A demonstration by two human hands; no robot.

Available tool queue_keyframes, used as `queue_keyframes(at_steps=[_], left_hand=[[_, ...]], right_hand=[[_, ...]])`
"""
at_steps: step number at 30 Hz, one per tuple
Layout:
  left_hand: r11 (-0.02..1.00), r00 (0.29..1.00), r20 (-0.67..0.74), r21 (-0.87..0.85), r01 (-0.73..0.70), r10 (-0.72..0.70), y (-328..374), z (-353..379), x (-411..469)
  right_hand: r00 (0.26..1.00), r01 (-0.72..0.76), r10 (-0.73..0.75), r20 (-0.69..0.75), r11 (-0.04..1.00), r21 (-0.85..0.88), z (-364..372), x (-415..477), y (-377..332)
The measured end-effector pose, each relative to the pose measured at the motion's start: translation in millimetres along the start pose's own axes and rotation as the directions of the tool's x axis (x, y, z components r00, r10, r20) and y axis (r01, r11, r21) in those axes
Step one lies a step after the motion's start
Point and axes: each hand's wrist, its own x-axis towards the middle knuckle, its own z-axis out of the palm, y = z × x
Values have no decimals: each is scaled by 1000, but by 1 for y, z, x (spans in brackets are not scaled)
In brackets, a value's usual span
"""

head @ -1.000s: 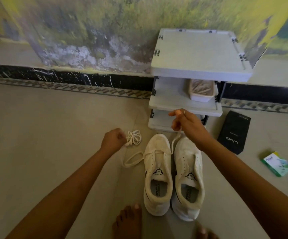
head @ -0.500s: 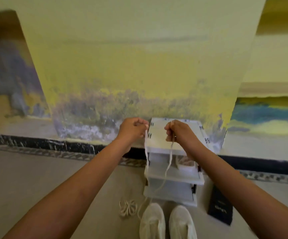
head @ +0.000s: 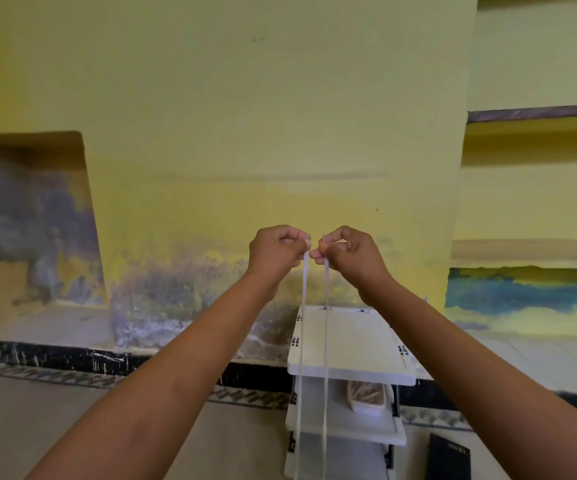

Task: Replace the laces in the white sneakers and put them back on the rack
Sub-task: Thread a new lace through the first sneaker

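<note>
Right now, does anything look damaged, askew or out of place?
Nothing in the work itself: the left hand and right hand pinch the flat white shoelace, its two strands hanging straight before the white plastic shoe rack. Only the yellow painted wall is blotched and worn near the floor.

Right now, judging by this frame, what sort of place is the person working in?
Likely a home interior, perhaps an entryway: a small white shoe rack stands against a stained, peeling yellow wall with a black skirting band and a recessed niche.
</note>
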Motion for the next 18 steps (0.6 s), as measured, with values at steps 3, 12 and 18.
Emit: queue_keyframes(at_steps=[3,12,18], left_hand=[[1000,1000,-7,14,-6,6,5,-3,0],[998,999,-16,56,-27,28,10,-9,1],[993,997,-15,99,-71,72,13,-6,1]], right_hand=[[998,11,-10,-61,1000,20,3,-2,-3],[994,31,-33,-107,999,-19,4,1,-5],[993,36,-38,-109,999,-19,5,4,-7]])
